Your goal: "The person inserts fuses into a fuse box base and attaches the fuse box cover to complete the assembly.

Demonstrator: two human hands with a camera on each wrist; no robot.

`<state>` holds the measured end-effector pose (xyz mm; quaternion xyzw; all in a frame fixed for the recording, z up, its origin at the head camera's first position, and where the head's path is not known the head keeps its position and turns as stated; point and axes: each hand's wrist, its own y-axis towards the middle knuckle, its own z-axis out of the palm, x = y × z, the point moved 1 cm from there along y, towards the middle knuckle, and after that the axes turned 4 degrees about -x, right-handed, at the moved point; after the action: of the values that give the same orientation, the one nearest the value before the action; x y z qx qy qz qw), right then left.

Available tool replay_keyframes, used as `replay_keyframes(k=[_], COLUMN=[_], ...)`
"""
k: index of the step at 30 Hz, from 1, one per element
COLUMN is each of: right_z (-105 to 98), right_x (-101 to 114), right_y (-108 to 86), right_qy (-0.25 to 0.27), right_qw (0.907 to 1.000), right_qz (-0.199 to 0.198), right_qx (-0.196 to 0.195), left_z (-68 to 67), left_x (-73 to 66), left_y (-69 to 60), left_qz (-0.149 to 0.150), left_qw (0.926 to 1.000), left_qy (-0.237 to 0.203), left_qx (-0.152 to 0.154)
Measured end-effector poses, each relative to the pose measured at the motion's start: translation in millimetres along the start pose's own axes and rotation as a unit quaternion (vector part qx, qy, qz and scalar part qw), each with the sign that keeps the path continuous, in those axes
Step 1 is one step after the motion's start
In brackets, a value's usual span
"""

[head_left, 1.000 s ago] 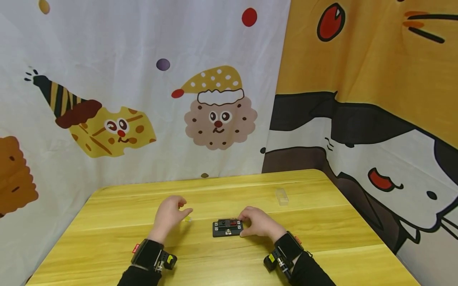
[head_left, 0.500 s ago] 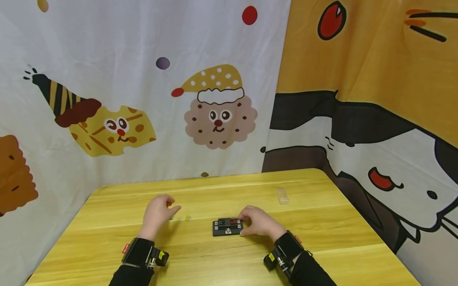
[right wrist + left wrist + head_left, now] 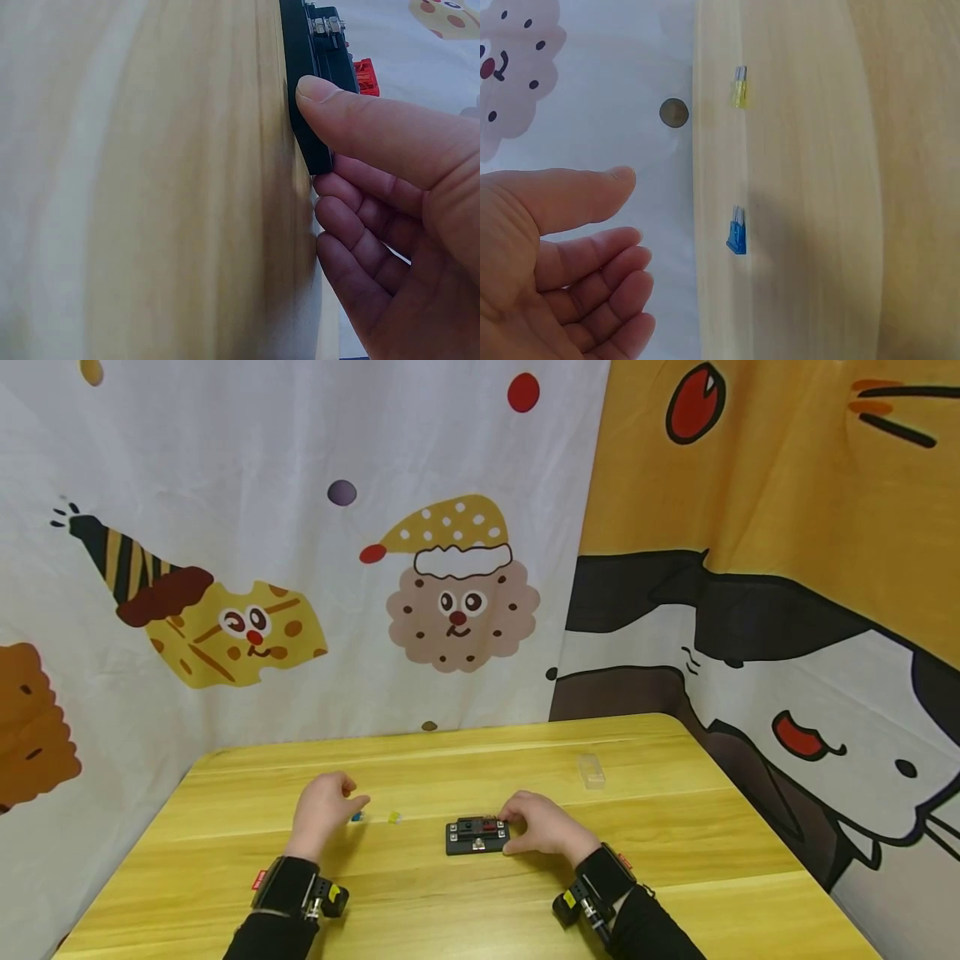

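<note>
Black block (image 3: 477,837): rests on the wooden table (image 3: 450,910), near the middle of the head view's width; bears silvery metal fittings and a red part towards two o'clock.
Right hand (image 3: 551,828): at three o'clock on the block, gripping that end between thumb and curled fingers.
Left hand (image 3: 318,814): well out at nine o'clock from the block, empty and relaxed, loosely curled at the fingers, with thumb held apart.
Blue piece (image 3: 737,237): lies on the table near the left hand, at nine o'clock from the block; shows silvery prongs, pointing to twelve o'clock in the left wrist view, and sits apart from the fingers there.
Yellow piece (image 3: 739,94): lies on the table between the blue piece and the block, with prongs likewise towards twelve in the left wrist view.
Clear box (image 3: 592,772): sits on the table at two o'clock from the block.
Cloth (image 3: 442,452): hangs at twelve o'clock behind the table, printed with cartoon faces.
</note>
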<state>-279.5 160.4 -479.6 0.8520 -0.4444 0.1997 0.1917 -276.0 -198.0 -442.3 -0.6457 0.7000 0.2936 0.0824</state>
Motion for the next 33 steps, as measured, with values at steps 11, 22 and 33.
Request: replay_keyframes(k=[11,22,33], right_z=[-1,-1,-2], right_x=[0,1,3], right_y=[-0.1,0.9,0.4], right_qy=[0.001,0.005,0.007], right_qw=[1.0000,0.9999,0.9999], right_qz=[0.001,0.008,0.012], right_qx=[0.002,0.007,0.006], left_z=[0.8,4.1,11.0], left_x=[4.2,9.1,12.5], left_y=[5.1,5.7,3.8], left_qz=[-0.044,-0.054,-0.077], left_qw=[0.9983,0.9970,0.9945], left_qy=[0.015,0.018,0.005], left_qx=[0.036,0.051,0.071])
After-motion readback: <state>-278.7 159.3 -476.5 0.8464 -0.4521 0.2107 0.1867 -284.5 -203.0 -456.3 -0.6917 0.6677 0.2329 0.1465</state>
